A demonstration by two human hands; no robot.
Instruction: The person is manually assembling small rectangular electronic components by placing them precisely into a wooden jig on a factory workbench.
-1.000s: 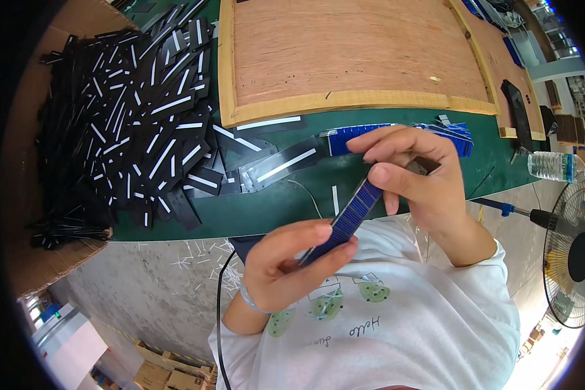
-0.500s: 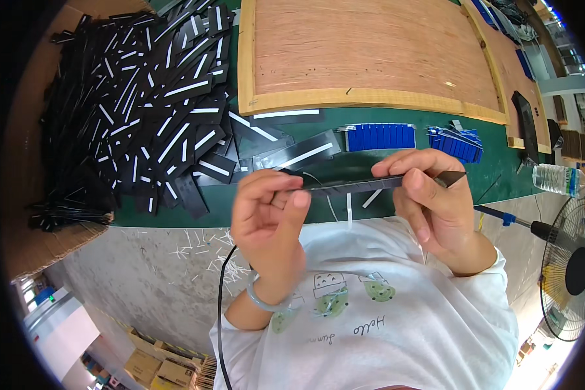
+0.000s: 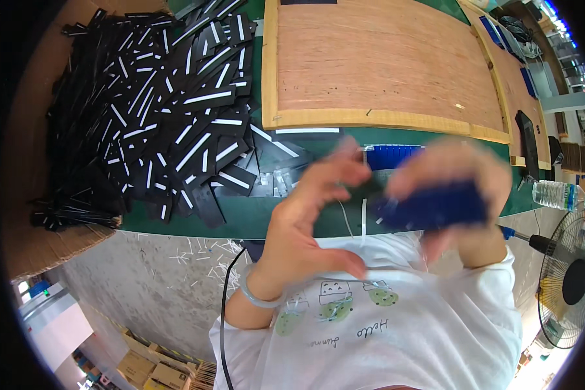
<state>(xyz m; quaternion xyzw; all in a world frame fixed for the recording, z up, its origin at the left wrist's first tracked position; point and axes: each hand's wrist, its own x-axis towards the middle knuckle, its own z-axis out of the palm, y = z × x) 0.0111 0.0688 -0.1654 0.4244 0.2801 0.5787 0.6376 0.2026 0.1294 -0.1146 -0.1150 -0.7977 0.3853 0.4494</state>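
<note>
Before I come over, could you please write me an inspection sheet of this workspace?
Surface: green table, bearing a wood-framed board and, at left, a large heap of black pieces with white strips on them.
Job's things: a dark-blue piece, motion-blurred, in the right hand; a blue strip on the table, partly hidden.
Clutter: a loose white strip on the table; white scraps on the floor.
Hands: left hand open, nothing seen in it; right closed on the dark-blue piece.
Cables: black cable beside the left forearm; thin pale cord between the hands.
Surroundings: cardboard box at left; clear bottle and fan at right; cartons lower left.
</note>
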